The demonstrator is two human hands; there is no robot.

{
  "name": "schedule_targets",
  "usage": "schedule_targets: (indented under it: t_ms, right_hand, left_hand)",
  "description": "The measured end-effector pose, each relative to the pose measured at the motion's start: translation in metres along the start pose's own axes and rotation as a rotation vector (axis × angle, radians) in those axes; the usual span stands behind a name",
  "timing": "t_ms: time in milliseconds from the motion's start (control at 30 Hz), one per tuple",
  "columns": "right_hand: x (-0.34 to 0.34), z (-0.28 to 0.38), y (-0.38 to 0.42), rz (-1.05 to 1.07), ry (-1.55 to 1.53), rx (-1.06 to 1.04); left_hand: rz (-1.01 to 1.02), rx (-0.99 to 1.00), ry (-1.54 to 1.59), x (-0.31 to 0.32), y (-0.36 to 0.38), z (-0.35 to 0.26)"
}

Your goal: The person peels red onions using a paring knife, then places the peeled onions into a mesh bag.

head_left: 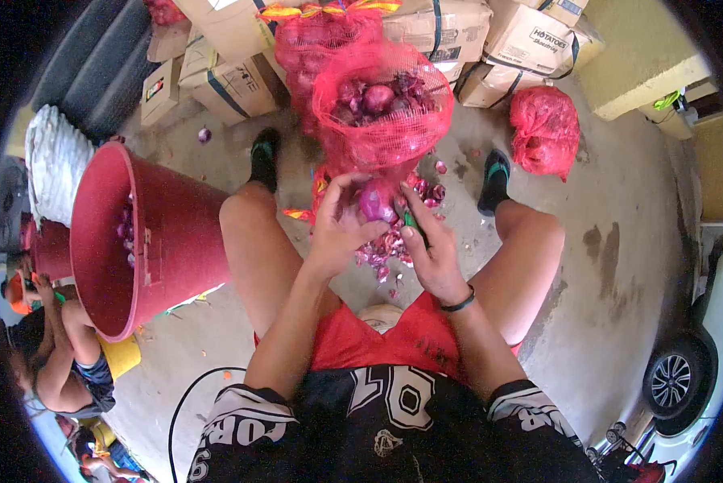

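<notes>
With left hand [337, 232] cupped around a purple onion [375, 200] and right hand [432, 251] clamped on a green-handled tool [412, 228], holding both close together between bent knees. Cannot tell whether tool and onion touch.

Facing, just beyond the hands, an open red mesh sack [378, 151], loaded with purple onions [379, 99] and loose dark skins. Having right behind that another mesh sack [329, 36], also red, filled out and banded in yellow and red at the top.

Flanked on the left by a large maroon tub [180, 213], well apart from the hands, with a few onions [126, 232] visible inside against the wall. Cannot tell how full, deeper down.

Flanked on the right, past the foot, by a bulging red bag [544, 133] with contents too unclear to name. Backed farther off by cardboard boxes [245, 90], stacked, several strapped in black and shut, including one printed "Hotatoes Shoestring".

Straddling a litter of onion skins [384, 248] on the concrete floor, with one loose onion [204, 136] lying near the boxes. Sharing the space with another person [64, 354] at far left, near the tub.
</notes>
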State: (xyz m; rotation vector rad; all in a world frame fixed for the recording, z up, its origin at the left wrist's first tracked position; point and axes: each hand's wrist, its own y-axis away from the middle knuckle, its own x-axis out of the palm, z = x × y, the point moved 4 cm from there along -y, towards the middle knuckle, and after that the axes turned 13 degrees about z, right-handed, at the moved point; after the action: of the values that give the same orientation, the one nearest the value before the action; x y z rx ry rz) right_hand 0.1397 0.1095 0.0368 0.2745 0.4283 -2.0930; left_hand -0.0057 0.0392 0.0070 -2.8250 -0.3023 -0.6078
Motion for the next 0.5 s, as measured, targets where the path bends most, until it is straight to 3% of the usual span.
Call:
schedule_targets:
  t_ms: [67, 167, 367, 500]
  right_hand:
    - [-0.004, 0.008, -0.001, 0.020, -0.022, 0.046]
    - [-0.007, -0.019, 0.008, -0.032, -0.044, 0.144]
    - [-0.015, -0.038, 0.011, -0.168, -0.175, 0.315]
    - [-0.009, -0.051, 0.013, 0.002, -0.237, 0.328]
  left_hand:
    - [0.060, 0.022, 0.075, 0.008, -0.003, -0.008]
    - [0.008, -0.072, -0.077, 0.002, 0.002, -0.002]
    - [0.035, -0.073, 0.291, 0.000, 0.002, -0.003]
    - [0.016, -0.106, 0.405, -0.001, 0.001, -0.008]
